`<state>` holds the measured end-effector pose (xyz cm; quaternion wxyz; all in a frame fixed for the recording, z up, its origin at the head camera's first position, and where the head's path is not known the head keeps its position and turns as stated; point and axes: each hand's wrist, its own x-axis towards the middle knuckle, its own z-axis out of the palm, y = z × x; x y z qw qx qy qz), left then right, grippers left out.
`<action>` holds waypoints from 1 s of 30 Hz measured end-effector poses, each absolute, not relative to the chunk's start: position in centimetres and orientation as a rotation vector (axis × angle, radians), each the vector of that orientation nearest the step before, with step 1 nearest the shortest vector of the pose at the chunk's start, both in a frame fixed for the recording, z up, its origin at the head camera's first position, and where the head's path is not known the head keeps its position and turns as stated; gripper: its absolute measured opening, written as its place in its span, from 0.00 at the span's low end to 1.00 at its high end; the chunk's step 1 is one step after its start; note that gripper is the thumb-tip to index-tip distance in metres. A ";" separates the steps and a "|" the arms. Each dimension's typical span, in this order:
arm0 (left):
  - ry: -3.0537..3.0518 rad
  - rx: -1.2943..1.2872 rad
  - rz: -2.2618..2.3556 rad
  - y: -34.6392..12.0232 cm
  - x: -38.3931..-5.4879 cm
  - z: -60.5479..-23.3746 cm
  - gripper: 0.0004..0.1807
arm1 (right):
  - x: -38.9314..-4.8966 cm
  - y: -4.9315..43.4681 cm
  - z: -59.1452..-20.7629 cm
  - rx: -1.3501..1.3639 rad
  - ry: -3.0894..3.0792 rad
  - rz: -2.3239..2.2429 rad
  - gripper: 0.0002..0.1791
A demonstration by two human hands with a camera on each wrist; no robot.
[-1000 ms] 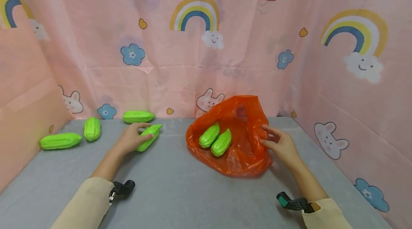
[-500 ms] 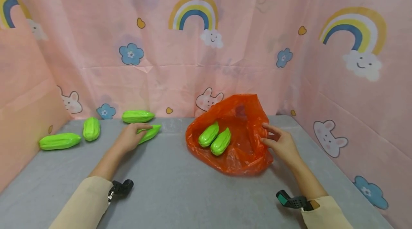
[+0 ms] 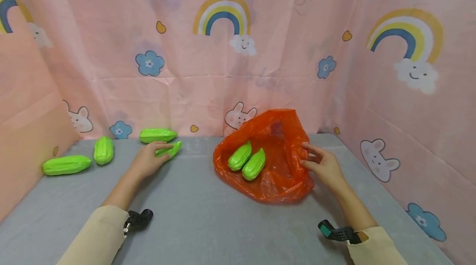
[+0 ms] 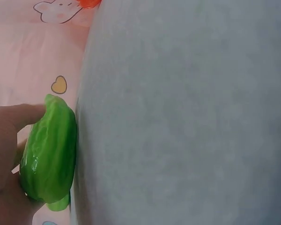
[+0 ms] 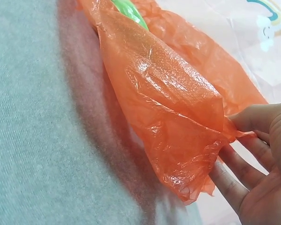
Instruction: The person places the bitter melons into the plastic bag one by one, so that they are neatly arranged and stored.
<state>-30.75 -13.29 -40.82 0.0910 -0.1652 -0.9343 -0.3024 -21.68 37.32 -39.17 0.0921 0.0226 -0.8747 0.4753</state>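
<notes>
In the head view my left hand [image 3: 147,158] grips a glossy, bright green ridged gourd [image 3: 174,149] with a pointed tip, partly hidden by the fingers. The left wrist view shows the same gourd [image 4: 51,150] between thumb and fingers, close by the table surface. On the right, my right hand [image 3: 327,168] pinches the edge of a thin orange-red plastic bag [image 3: 279,178], whose mouth gapes toward me. Two similar gourds lie inside, a left one [image 3: 239,156] and a right one [image 3: 254,165]. Thumb and fingertips nip the crumpled plastic [image 5: 178,140] in the right wrist view.
Another gourd [image 3: 158,134] lies just behind my left hand, by the pink printed curtain [image 3: 208,95]. Farther left are an end-on gourd [image 3: 103,150] and a sideways one [image 3: 67,165]. Curtain also bounds both sides of the grey table [image 3: 208,223].
The gourd in my left hand has shifted slightly back and tipped, its pointed end rising. My right hand and the bag have stayed in place.
</notes>
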 end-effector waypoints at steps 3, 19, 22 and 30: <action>-2.772 -0.489 -0.899 -13.3 -30.7 -40.9 0.21 | -21.6 37.4 -39.2 0.075 -2.592 1.414 0.33; -2.749 -0.477 -0.916 -12.5 -30.3 -40.3 0.23 | -21.4 37.4 -39.1 0.095 -2.581 1.413 0.32; -2.744 -0.465 -0.926 -12.1 -30.2 -40.0 0.25 | -21.4 37.3 -39.0 0.088 -2.590 1.409 0.33; -2.698 -0.443 -0.979 -10.0 -29.3 -38.3 0.27 | -21.5 37.2 -38.8 0.081 -2.594 1.409 0.33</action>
